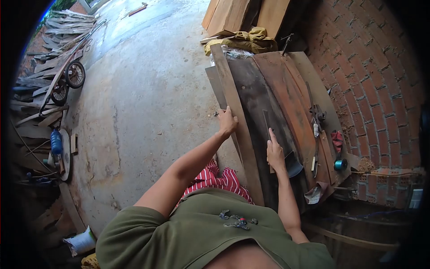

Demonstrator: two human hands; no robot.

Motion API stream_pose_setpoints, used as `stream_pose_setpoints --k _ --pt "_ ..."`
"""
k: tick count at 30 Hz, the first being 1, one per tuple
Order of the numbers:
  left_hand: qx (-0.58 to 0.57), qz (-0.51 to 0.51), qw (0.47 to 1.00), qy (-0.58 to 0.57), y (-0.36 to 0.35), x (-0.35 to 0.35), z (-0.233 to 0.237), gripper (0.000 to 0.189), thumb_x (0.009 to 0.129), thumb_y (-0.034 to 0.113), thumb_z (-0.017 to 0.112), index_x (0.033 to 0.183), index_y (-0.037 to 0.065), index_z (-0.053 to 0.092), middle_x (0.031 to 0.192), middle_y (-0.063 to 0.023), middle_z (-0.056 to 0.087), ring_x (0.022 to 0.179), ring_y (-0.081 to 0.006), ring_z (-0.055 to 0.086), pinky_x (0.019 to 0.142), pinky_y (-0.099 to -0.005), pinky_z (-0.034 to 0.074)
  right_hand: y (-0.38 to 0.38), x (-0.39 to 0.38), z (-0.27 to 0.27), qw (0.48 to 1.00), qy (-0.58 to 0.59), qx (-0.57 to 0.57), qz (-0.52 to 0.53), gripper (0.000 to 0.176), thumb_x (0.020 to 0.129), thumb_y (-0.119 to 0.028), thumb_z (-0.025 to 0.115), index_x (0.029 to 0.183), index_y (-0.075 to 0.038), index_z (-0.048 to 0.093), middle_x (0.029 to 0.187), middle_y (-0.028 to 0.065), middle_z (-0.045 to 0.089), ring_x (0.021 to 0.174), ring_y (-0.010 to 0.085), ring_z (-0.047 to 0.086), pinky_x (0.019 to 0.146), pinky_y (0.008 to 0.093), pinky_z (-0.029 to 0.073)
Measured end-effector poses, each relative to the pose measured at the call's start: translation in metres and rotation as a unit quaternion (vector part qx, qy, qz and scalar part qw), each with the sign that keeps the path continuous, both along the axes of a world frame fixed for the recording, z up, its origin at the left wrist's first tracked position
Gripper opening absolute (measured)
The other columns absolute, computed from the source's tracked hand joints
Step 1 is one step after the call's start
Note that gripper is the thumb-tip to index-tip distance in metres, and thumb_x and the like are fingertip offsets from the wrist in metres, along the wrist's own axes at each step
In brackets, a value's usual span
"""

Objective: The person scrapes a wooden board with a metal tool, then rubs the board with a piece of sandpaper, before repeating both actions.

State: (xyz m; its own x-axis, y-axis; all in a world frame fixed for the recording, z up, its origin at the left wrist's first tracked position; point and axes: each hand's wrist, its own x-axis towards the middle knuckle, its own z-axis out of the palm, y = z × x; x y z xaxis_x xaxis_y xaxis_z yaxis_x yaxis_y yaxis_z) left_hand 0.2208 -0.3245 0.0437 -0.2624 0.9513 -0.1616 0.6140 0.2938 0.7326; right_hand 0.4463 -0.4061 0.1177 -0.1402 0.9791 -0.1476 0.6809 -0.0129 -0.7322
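concrete floor [130, 89] down the left and middle of the head view, with a brick wall [371, 103] along the right. at far left, a heap of rough wood [58, 36], two spoked wheels [75, 74] on a metal frame, a blue bottle [56, 142] and, lower down, a white sack [80, 242].

still in the head view, beside the wall, a low bench-like spread of boards: a dark board [255, 89], then a reddish board [280, 94], with a long narrow board [237, 103] along the side nearest the floor. at the far end, a yellow bundle [255, 40] and, past it, more planks [230, 15]. toward the wall, dark metal tools [318, 115], a red cloth [337, 140] and a teal spool [341, 164]; nearer the body, crumpled paper [313, 193].

left hand [228, 122] at the floor-side edge of the long narrow board, fingers bent and touching near the middle of its length; too little in sight to tell how firmly closed.

right hand [275, 154] over the dark board, fingers close together and stretched forward, touching or just beside a thin flat strip [265, 119] pointing away from the body; grip hard to tell, palm side hidden. just beside the wrist, a bluish curved piece [294, 165].

at the bottom, a green shirt [192, 228] and red striped cloth [215, 181] at the waist.
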Motion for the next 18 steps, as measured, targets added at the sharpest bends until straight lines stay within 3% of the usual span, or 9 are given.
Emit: stream_pose_setpoints --k 2,3,6,8,11,13,18 --pt "0.031 -0.002 0.997 -0.073 -0.007 0.002 -0.013 0.052 0.080 0.010 0.061 0.125 -0.011 0.046 0.118 -0.0292 0.045 0.114 -0.0429 0.045 0.101 -0.0450 0.039 -0.019 -0.004 0.003 0.999 -0.028 0.023 0.014 0.051 0.102 -0.021 0.040 0.152 -0.015 0.032 0.119 0.0294 0.062 0.106 0.0481 0.060 0.089 0.0528 0.049" --pt "0.049 -0.013 0.997 -0.051 -0.015 0.003 -0.019 0.072 0.079 0.013 0.067 0.139 -0.014 0.038 0.114 -0.0241 0.048 0.110 -0.0346 0.047 0.097 -0.0396 0.042 -0.028 -0.007 0.004 0.999 -0.030 0.019 0.039 0.051 0.102 -0.021 0.041 0.152 -0.016 0.032 0.116 0.0293 0.063 0.104 0.0487 0.060 0.088 0.0538 0.049" --pt "0.018 -0.029 0.998 -0.059 -0.048 0.009 -0.010 0.078 0.079 0.017 0.072 0.141 -0.013 0.036 0.116 -0.0243 0.046 0.112 -0.0344 0.047 0.098 -0.0388 0.042 -0.054 -0.019 0.008 0.988 -0.110 -0.006 0.106 0.054 0.100 -0.018 0.042 0.153 -0.017 0.030 0.099 0.0268 0.067 0.090 0.0483 0.064 0.081 0.0563 0.050" --pt "0.027 -0.060 0.996 -0.059 -0.068 0.016 -0.032 0.083 0.079 0.017 0.076 0.144 -0.011 0.032 0.123 -0.0251 0.042 0.108 -0.0346 0.053 0.095 -0.0387 0.047 -0.066 -0.026 0.005 0.975 -0.177 -0.028 0.130 0.058 0.097 -0.017 0.046 0.153 -0.018 0.030 0.091 0.0262 0.066 0.085 0.0468 0.066 0.077 0.0567 0.053" --pt "0.019 -0.040 0.991 -0.122 -0.077 0.022 -0.032 0.083 0.079 0.015 0.075 0.145 -0.010 0.031 0.121 -0.0252 0.042 0.098 -0.0329 0.058 0.089 -0.0384 0.050 -0.046 -0.045 -0.002 0.959 -0.245 -0.010 0.140 0.064 0.093 -0.016 0.051 0.154 -0.018 0.029 0.088 0.0255 0.065 0.083 0.0449 0.068 0.074 0.0560 0.055" --pt "0.013 -0.049 0.990 -0.134 -0.079 0.023 -0.030 0.083 0.077 0.012 0.074 0.142 -0.013 0.030 0.125 -0.0293 0.041 0.114 -0.0433 0.051 0.100 -0.0413 0.045 -0.004 -0.071 -0.006 0.956 -0.259 0.003 0.136 0.069 0.091 -0.018 0.054 0.154 -0.017 0.027 0.089 0.0246 0.066 0.083 0.0427 0.069 0.074 0.0536 0.056" --pt "-0.021 -0.071 0.989 -0.131 -0.072 0.016 -0.021 0.094 0.075 0.012 0.076 0.146 -0.013 0.020 0.130 -0.0306 0.038 0.116 -0.0449 0.050 0.100 -0.0422 0.045 0.085 -0.121 -0.017 0.956 -0.261 0.043 0.125 0.066 0.092 -0.027 0.055 0.153 -0.019 0.030 0.091 0.0240 0.069 0.087 0.0422 0.069 0.077 0.0522 0.055"
